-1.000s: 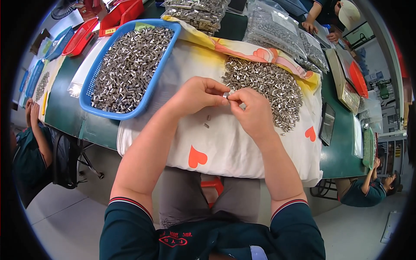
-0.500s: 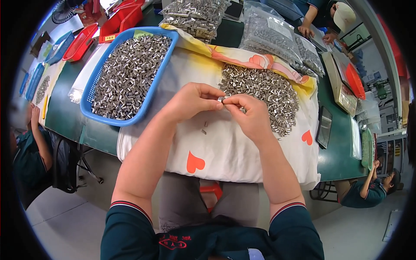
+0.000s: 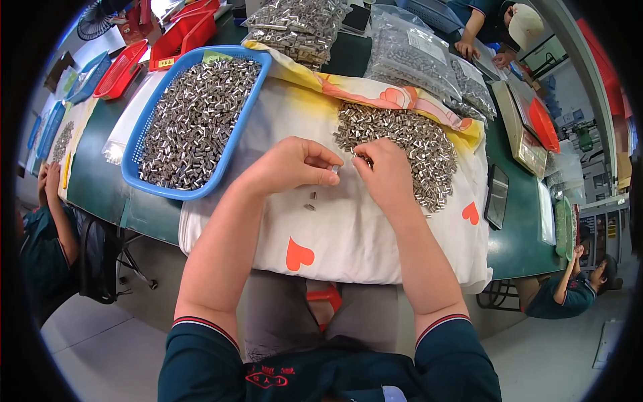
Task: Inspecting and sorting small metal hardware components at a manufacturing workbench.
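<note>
My left hand [image 3: 301, 166] pinches a small shiny metal sleeve [image 3: 334, 169] between thumb and fingertips, above the white cloth [image 3: 348, 241]. Close by on the right, my right hand [image 3: 385, 175] is curled, with small metal pieces showing between its thumb and fingers; how many is hidden. It hovers at the near left edge of a heap of metal sleeves [image 3: 429, 154] spread on the cloth. Two loose sleeves [image 3: 313, 195] lie on the cloth below my left hand. To the left stands a blue basket [image 3: 128, 151] full of similar sleeves.
Plastic bags of metal parts [image 3: 408, 50] and a stack of bagged metal lugs [image 3: 295, 30] lie at the back. Red bins [image 3: 181, 40] stand far left. A phone [image 3: 496, 196] rests on the green table [image 3: 519, 251] at right. Other people sit around the table.
My hands, which met at the fingertips over a sleeve, have come apart. The left keeps a sleeve; the right has curled in beside the heap. The view has shifted slightly.
</note>
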`<state>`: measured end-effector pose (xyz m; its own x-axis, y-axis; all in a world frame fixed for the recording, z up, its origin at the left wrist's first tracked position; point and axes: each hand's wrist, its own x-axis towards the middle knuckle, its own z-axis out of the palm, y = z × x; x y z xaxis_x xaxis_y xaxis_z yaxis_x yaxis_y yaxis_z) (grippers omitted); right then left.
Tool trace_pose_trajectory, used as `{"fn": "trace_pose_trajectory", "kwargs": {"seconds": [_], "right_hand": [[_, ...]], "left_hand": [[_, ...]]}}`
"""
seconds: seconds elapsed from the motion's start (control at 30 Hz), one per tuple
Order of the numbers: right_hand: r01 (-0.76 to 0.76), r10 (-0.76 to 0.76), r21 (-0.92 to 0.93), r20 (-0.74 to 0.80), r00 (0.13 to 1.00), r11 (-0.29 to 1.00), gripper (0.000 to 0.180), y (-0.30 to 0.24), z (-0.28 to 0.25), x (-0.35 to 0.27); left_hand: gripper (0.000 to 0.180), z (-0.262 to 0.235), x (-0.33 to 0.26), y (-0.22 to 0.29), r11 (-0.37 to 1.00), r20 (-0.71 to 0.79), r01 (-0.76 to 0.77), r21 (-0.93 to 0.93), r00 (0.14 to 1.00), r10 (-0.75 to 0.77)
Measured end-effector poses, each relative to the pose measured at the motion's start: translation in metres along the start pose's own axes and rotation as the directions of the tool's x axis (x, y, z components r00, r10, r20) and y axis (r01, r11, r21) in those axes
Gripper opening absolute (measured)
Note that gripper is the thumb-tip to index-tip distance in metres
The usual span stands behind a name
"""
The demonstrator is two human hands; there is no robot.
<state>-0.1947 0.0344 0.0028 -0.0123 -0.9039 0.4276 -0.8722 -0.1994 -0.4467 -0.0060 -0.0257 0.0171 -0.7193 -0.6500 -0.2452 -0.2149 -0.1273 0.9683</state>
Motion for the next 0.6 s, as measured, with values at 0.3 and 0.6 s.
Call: {"fn": "trace_pose_trajectory", "kwargs": {"seconds": [0.3,0.6], "right_hand": [[-0.008,0.007,-0.046,-0.021,1.0,0.999,0.008,-0.009,0.004,-0.001],[-0.312,0.171,0.681,0.268,0.948,0.662,0.008,-0.019,-0.004,-0.003]], "left_hand": [[0.03,-0.002,-0.001,0.0,0.998,0.089,-0.043,-0.052,0.995,0.048],[0.031,-0.002,0.006,-0.002,0.962,-0.069,-0.072,-0.262,0.996,0.056]]}}
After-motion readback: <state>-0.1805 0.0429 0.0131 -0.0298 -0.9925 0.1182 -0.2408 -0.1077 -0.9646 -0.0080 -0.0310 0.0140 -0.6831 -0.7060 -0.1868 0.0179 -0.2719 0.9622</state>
